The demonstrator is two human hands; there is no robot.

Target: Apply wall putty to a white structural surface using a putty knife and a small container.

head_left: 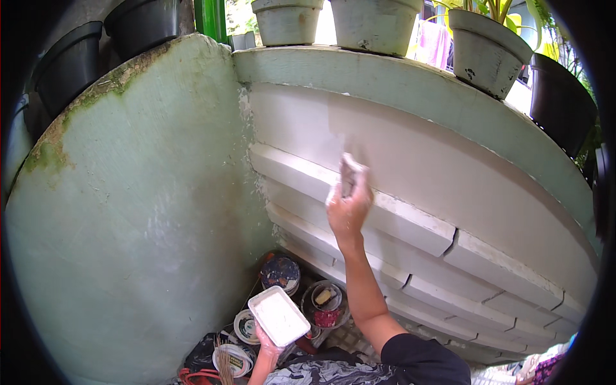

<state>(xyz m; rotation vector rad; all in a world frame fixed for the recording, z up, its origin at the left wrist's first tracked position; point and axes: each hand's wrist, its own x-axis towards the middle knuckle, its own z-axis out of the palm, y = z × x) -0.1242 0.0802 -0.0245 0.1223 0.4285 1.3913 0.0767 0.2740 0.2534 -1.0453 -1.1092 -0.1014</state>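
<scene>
My left hand (pixel 267 346) grips a white rectangular tray (pixel 296 339) from beneath, low in front of me. White paste or paint (pixel 278 314) covers its inside. My right arm reaches up to the wall's pale upper panel (pixel 410 147). There my right hand (pixel 350 202), smeared white and slightly blurred, has its fingers closed; a pale thing may be between them, too blurred to name. A fresh-looking whitish patch lies on the panel just above the fingertips. White stepped ledges (pixel 410 218) run along the wall below the hand.
A green-painted side wall (pixel 141 212) meets the panel at a corner. Potted plants (pixel 491 51) line the ledge above, with black pots (pixel 67 67) on the left. Paint buckets (pixel 280 273), a basin (pixel 323 296), a stick broom (pixel 224 366) and a lidded tub (pixel 246 326) crowd the floor.
</scene>
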